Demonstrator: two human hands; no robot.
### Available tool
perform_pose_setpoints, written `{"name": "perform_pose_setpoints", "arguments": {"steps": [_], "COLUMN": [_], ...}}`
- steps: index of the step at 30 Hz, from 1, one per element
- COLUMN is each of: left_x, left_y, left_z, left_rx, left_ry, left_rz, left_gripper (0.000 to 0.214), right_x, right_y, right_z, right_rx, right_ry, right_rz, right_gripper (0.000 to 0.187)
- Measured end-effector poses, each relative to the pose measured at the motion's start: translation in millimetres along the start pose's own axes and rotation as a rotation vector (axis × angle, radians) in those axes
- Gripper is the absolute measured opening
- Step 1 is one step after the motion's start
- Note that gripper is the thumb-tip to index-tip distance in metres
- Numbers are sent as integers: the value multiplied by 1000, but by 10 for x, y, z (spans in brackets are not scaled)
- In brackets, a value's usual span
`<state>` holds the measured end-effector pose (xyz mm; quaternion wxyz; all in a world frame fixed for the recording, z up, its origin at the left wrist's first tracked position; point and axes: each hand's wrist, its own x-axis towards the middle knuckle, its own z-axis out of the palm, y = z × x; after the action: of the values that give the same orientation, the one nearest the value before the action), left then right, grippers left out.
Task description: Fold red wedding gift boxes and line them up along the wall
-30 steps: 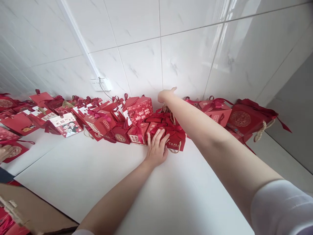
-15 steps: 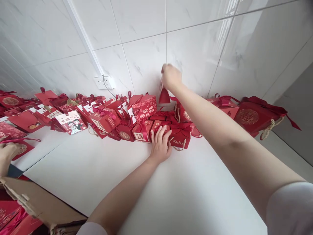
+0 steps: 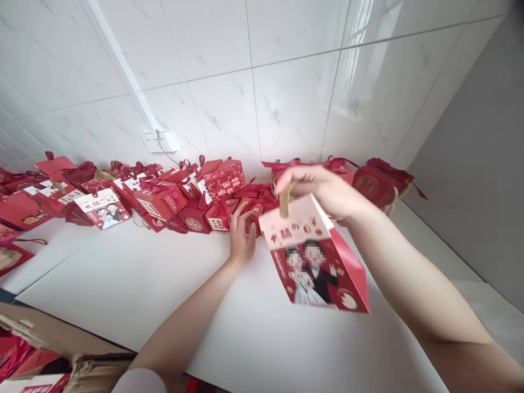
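A red and white gift box (image 3: 305, 262) printed with a cartoon bride and groom hangs tilted over the white table, in front of the row. My right hand (image 3: 323, 188) is closed at the top of it, on its gold ribbon loop (image 3: 285, 202). My left hand (image 3: 242, 233) rests against the front of the small red boxes, fingers spread and partly bent. Beside its fingers stands a red box with a white, gold-printed side (image 3: 218, 224). The held box and my right hand hide part of the row behind them.
Red gift boxes line the tiled wall, among them a flowered one (image 3: 225, 181) and a large one with rope handles (image 3: 374, 185). A socket strip (image 3: 159, 142) sits on the wall. An open cardboard carton (image 3: 61, 333) holding red boxes stands at the lower left.
My right hand has come from near the wall toward me, bringing the gift box out over the table. My left hand stays at the row. The view has shifted right, and another person's hand has left view.
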<state>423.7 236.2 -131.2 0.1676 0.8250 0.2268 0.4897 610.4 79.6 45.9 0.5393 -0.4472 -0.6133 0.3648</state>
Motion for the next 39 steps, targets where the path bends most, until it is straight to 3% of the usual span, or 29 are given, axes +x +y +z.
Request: {"name": "perform_pose_setpoints", "arguments": {"steps": [1,3,6,8,11,14,18,24,31,36,39], "left_x": [0,-24,-106,-164,-202,-174,-107,-77,-52,-144,-233], "left_y": [56,171,311,342,244,1,-309,-422,-270,109,281], "left_z": [-23,-65,-109,-124,-128,-104,-25,111,-15,-106,-48], "left_rx": [-124,-461,-870,-910,-842,-728,-521,-497,-465,-667,-622], "left_ry": [-7,-147,-481,-599,-660,-597,-420,-381,-371,-437,-467], "left_rz": [-61,-185,-291,-330,-348,-366,-469,-473,-459,-269,-277], "left_gripper": [38,53,78,81,77,57,37,34,37,72,65], "right_x": [-80,-195,-280,-304,-336,-364,-341,-318,-404,-321,-259], "right_y": [99,261,432,511,567,575,646,668,461,658,823], "right_z": [9,-1,-68,-124,-198,-252,-310,-346,-258,-183,-134], "right_rx": [49,117,93,-21,-305,-461,-388,-354,-392,-301,-318], "right_ry": [-98,-145,-1,34,-89,-205,-276,-261,-190,-74,45], "right_rz": [45,65,39,65,121,146,233,275,146,117,93], "right_gripper": [12,13,20,25,31,33,37,45,37,46,48]}}
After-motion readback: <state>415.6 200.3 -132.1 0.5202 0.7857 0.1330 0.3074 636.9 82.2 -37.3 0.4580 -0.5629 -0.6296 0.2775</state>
